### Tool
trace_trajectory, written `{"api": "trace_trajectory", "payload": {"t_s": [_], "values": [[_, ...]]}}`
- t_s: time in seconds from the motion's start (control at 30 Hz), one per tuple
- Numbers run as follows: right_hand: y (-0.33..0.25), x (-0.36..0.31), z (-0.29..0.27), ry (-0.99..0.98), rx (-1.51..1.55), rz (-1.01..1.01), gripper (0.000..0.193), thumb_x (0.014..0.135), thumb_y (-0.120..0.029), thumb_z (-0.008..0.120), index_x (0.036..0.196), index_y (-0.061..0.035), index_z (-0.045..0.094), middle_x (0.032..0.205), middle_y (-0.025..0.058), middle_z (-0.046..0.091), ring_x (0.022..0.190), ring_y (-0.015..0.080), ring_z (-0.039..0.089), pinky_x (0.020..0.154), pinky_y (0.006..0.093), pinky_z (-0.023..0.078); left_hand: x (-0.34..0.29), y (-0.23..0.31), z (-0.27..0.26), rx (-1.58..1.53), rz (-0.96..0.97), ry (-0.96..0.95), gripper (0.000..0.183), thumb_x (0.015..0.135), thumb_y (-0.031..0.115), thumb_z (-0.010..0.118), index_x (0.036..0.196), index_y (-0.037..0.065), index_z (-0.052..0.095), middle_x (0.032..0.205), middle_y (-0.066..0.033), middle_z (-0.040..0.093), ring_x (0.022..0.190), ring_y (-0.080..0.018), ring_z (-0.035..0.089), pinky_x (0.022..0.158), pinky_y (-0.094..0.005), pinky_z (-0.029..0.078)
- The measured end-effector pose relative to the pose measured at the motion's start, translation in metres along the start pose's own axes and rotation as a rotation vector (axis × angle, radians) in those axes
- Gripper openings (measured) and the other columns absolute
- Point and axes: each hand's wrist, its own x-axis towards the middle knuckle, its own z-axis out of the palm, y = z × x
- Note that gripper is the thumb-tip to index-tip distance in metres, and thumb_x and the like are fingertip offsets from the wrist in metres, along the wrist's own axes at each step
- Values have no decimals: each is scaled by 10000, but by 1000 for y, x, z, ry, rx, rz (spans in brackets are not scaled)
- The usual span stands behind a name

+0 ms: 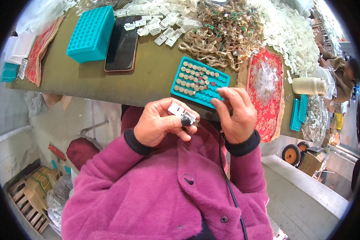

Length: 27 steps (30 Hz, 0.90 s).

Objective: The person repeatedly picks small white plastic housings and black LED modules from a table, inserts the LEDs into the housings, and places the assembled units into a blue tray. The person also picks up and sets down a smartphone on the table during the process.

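A small white plastic housing (177,109) with metal bits at its right end is pinched in my left hand (158,124), in front of my chest. Black wrapping covers the tip of that thumb. My right hand (240,116) is over the right edge of a teal tray (176,91), its thumb and forefinger slightly apart with nothing visible between them. Rows of small round metallic pieces (187,76) fill much of the tray, and a few dark reddish ones lie among them. Bare round sockets show toward the tray's right and near side.
Behind the tray lie a heap of coiled wire parts (224,32) and loose white housings (164,26). Left of them are a phone (122,48) and stacked teal trays (90,36). A red patterned cloth (264,116) bears clear bits. A person (340,72) is at far right.
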Motion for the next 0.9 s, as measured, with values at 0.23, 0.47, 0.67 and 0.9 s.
{"api": "trace_trajectory", "payload": {"t_s": [0.23,0.47,0.67,0.9], "values": [[11,26,25,-35,-228,-169,312,819,-140,833,1099,-78,710,1012,106,654,967,318,657,789,412,554,0,4,8,50,-20,91,282,976,38,676,1240,-59,665,1170,-218,735,933,-258,752,756,-385,680],[11,25,26,-35,-254,-199,287,837,-123,814,1092,-76,691,968,108,634,910,319,657,770,436,553,5,6,18,191,36,72,262,943,-55,605,1189,-35,694,1056,-147,741,796,-176,701,667,-306,611],[9,23,24,-65,-327,-139,213,888,-129,756,1075,-75,669,952,113,626,887,329,663,749,436,552,10,1,17,216,156,87,304,833,-136,515,1036,-4,699,956,-124,731,634,-123,573,557,-259,465],[6,26,19,-102,-422,-203,176,885,-75,750,1035,-71,657,929,121,619,866,345,655,741,450,539,6,0,17,64,70,137,229,875,-83,599,1067,2,691,965,-124,739,655,-127,594,563,-261,477]]}}
